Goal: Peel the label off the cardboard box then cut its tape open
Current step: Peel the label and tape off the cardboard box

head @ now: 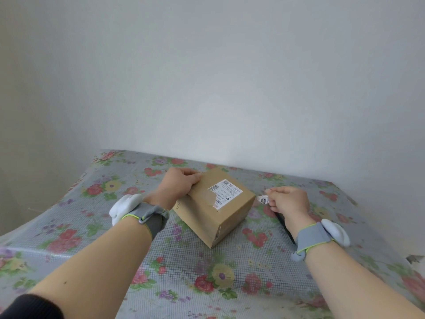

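A brown cardboard box point(213, 212) stands on the flowered table, one corner turned toward me. On its top sits a white shipping label point(226, 189) whose near-left part is torn away, leaving a pale patch. My left hand point(178, 183) grips the box's far-left top edge. To the right of the box, my right hand point(288, 199) pinches a crumpled torn piece of label point(263, 200) just above the table. Clear tape runs along the box's top and near corner.
The table is covered with a flowered plastic cloth point(195, 272) and stands against a plain white wall. A dark flat object point(285, 224) lies on the table, mostly hidden under my right wrist. Both wrists carry grey bands with white pads.
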The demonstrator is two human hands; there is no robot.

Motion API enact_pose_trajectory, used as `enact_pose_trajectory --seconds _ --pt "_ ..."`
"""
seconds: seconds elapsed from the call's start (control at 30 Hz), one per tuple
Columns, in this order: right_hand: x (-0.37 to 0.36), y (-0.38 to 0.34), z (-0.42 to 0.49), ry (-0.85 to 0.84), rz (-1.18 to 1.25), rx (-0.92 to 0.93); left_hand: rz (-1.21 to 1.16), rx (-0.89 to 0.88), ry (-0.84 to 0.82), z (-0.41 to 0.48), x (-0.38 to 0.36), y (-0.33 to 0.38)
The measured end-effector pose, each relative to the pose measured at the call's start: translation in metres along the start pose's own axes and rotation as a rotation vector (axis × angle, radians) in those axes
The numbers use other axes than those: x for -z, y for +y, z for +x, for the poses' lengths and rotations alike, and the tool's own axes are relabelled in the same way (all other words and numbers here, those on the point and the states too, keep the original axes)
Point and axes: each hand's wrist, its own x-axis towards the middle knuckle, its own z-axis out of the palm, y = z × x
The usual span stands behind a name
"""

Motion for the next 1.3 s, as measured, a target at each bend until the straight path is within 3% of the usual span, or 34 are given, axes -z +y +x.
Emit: enact_pose_trajectory --seconds 0.33,1.07,1.3 --pt "-0.002 -0.008 -0.007 -0.042 -0.115 0.093 0.021 0.041 0.074 -0.005 -0.001 -0.014" --pt "0.007 -0.007 -0.010 -0.040 -0.110 0.063 0.033 0.062 0.057 -0.002 0.000 -0.016" --pt "-0.001 -0.009 -0.013 -0.005 -0.152 0.144 0.041 0.053 0.051 -0.001 0.000 -0.016"
